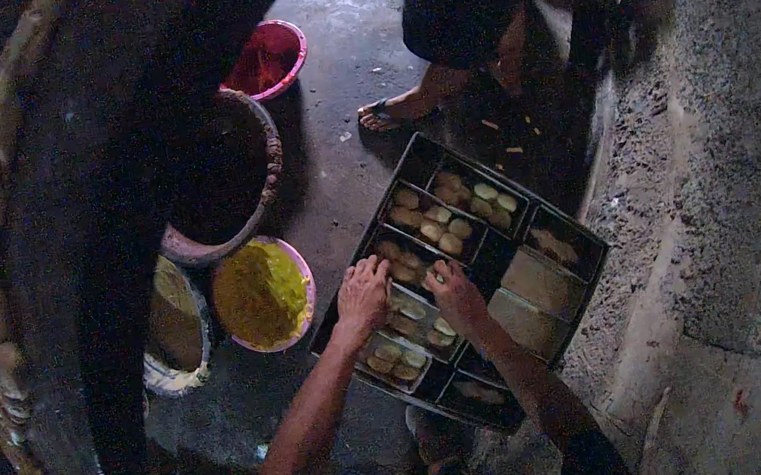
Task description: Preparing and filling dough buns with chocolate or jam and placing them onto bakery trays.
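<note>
A large dark tray (553,217) lies tilted in front of me, holding several rectangular tins. Small round pale pieces, like dough balls (439,228), sit in groups inside several of these tins. At the tray's left side my left hand (365,295) curls its fingers over the rim of a middle tin (396,287). My right hand (457,297) is over the tray's middle, fingers pinched together. Something small and pale shows at its fingertips, too dim to name. Toward the tray's right, two tins (539,281) show flat, plain brownish surfaces.
Left of the tray stand a pink-rimmed tub (264,292) of yellow material, a pale-rimmed bucket (175,322), a big dark round vessel (270,145) and a red basin (284,52). A sandaled person (456,24) stands beyond. A rough earthen ledge (669,219) runs along the right.
</note>
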A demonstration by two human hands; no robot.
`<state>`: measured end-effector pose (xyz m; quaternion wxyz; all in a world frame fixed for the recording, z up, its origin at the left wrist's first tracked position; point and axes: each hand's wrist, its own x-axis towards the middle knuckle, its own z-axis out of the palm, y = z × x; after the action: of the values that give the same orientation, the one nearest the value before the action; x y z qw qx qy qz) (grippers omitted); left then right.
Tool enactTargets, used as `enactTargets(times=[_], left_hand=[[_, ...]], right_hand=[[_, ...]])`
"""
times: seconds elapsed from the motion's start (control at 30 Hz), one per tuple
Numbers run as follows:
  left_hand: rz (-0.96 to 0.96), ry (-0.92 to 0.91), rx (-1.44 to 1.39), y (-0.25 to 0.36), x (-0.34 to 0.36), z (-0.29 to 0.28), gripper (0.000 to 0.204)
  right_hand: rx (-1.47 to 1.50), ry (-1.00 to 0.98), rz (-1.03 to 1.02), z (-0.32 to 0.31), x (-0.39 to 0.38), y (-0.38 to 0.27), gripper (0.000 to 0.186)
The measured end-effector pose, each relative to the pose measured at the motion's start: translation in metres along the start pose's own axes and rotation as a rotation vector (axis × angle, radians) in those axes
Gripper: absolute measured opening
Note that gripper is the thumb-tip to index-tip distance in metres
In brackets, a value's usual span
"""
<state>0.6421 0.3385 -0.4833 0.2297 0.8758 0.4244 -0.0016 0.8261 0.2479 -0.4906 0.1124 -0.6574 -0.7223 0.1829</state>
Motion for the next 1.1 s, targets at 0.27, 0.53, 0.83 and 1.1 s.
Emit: enactTargets(times=[0.27,0.53,0.83,1.1], left_hand=[[-0.201,0.177,-0.403,0.073,-0.112,-0.046,0.029],[-0.201,0.235,-0.978,0.16,-0.335,-0.257,0.018],[-0.874,1.319,-0.574,-0.027,-0.574,-0.408,0.012],[-0.451,1.063,0.164,-0.117,-0.597,-0.374,0.019]], right_hand=[[-0.085,0.05,0.031,-0.044,-0.023,-0.021,0.031],[0.079,-0.385,-0.167,-0.166,-0.1,-0.184,0.025],[0.704,-0.549,-0.552,-0.239,-0.135,-0.461,0.021],[0.09,0.238,-0.57,-0.238,-0.037,-0.729,0.028]])
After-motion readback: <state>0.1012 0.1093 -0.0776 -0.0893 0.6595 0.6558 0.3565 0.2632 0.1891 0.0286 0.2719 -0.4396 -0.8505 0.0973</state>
